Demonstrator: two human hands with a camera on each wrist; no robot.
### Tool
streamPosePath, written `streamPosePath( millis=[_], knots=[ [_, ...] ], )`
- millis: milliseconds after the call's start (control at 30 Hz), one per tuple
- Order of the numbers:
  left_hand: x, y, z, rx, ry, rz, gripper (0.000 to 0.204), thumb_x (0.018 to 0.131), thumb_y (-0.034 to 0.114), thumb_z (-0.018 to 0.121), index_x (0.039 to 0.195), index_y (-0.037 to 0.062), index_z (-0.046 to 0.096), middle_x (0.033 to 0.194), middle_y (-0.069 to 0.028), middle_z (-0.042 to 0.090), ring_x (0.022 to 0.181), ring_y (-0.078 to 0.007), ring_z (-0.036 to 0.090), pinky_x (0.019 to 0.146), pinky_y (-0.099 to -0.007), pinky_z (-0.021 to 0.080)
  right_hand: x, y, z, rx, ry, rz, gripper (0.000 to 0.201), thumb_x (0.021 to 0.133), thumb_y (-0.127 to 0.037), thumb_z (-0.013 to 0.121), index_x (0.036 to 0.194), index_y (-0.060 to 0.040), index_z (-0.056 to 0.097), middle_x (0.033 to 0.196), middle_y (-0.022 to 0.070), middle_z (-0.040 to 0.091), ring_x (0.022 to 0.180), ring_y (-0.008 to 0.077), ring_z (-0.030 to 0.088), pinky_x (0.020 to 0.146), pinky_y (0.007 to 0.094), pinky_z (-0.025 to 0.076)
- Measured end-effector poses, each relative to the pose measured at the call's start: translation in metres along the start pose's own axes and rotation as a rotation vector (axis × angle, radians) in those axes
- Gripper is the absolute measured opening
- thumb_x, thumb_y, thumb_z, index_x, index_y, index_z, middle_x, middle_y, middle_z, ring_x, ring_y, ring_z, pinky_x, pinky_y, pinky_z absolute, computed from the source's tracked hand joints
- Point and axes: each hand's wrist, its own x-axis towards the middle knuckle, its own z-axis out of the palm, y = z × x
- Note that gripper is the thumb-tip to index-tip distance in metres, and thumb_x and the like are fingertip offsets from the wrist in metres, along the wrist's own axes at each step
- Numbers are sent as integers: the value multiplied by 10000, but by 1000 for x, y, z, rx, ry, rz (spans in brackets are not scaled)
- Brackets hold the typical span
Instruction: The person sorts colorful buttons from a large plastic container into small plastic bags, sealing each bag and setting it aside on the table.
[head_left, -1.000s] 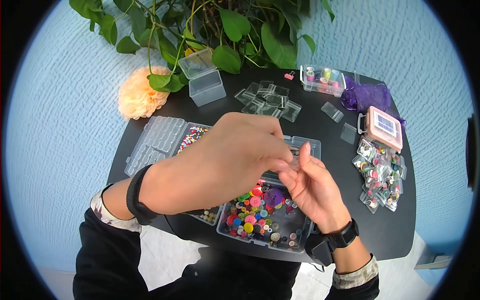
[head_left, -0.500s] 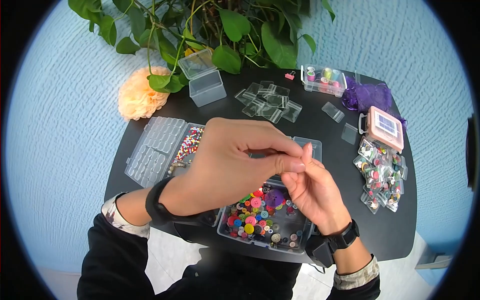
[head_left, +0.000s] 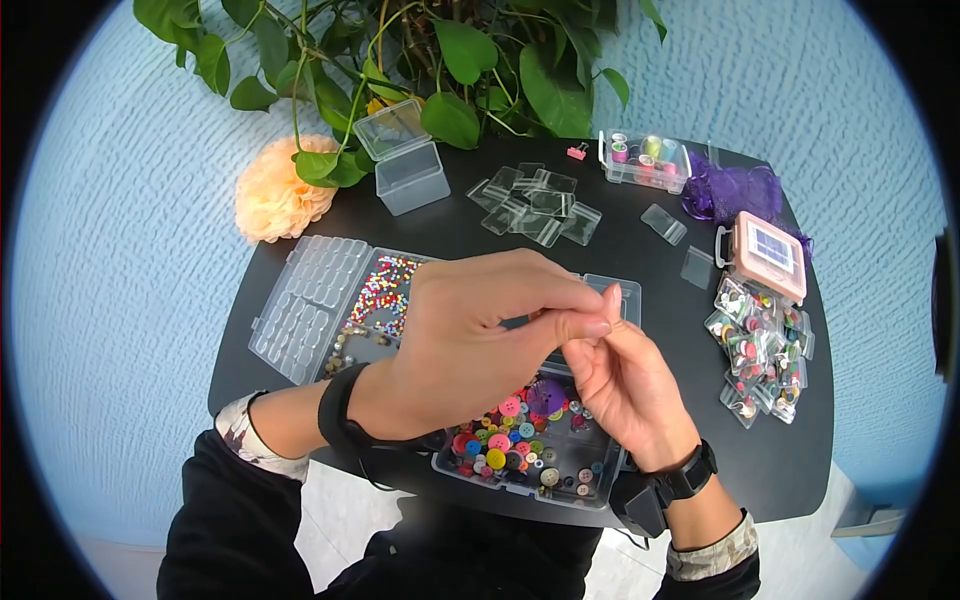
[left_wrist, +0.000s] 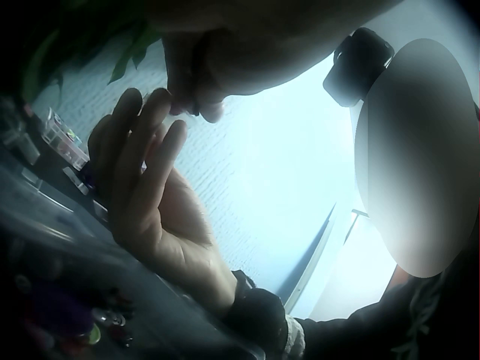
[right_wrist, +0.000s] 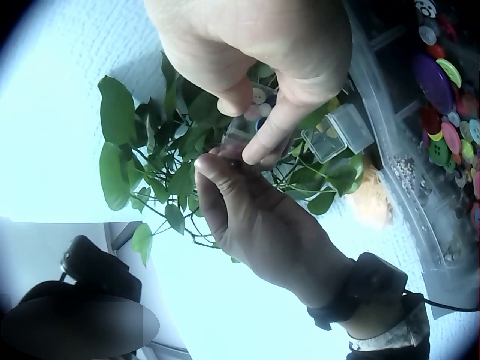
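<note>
Above an open clear box of mixed buttons (head_left: 500,440), both hands meet at the fingertips. My left hand (head_left: 490,340) pinches the edge of a small clear zip bag with its thumb and forefinger. From the other side my right hand (head_left: 635,390) holds the same bag between thumb and fingers, palm turned up. In the right wrist view, pale buttons show inside the zip bag (right_wrist: 259,105), between the right thumb and fingers. From the head view, the left hand hides most of the bag. The left wrist view is dark, with the right hand (left_wrist: 157,180) beneath the left fingers.
A divided bead box (head_left: 320,290) lies open at left. Flat clear bags (head_left: 540,205) lie at the back, near an open clear box (head_left: 412,180). Filled button bags (head_left: 760,350) are heaped at right below a pink case (head_left: 768,255), with a thread box (head_left: 645,160) behind.
My left hand has moved right and slightly down, its pinch sliding along to the right thumb's tip. More of the bead box shows now. The right hand has stayed nearly still.
</note>
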Motion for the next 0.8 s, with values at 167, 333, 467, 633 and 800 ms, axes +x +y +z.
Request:
streamPosePath(
  millis=[167,333,467,633,800],
  knots=[
    [0,-1,-1,0,-12,-33,150,751,-94,730,882,-24,737,858,-123,735,763,-180,705,670,-259,544,0,0,2,30,-24,7,359,1013,-316,553,1080,33,606,1035,158,714,942,194,721,875,285,602],
    [-1,-2,-7,0,-59,-13,162,753,-81,741,897,-7,745,860,-117,740,788,-204,712,691,-279,551,-1,1,3,9,-31,15,378,1015,-325,545,1096,40,603,1034,155,715,946,198,721,877,289,601],
    [-5,-11,-9,39,-90,70,161,756,-51,766,907,1,747,862,-114,741,792,-218,711,689,-288,547,1,2,-1,-22,-74,10,402,1019,-334,534,1125,49,598,1043,161,713,953,206,720,864,294,603],
    [-7,-11,-12,117,-77,152,171,764,-15,782,930,10,749,862,-108,741,783,-239,709,682,-301,541,0,1,0,-55,-91,21,417,1024,-341,522,1145,53,592,1052,167,709,962,212,719,859,300,603],
    [-2,-7,-21,62,-161,11,173,773,-3,781,942,15,747,896,-114,739,820,-236,704,692,-298,539,2,2,-3,-58,-111,17,425,1032,-338,502,1181,52,580,1060,179,706,978,224,717,862,306,604]
  ],
)
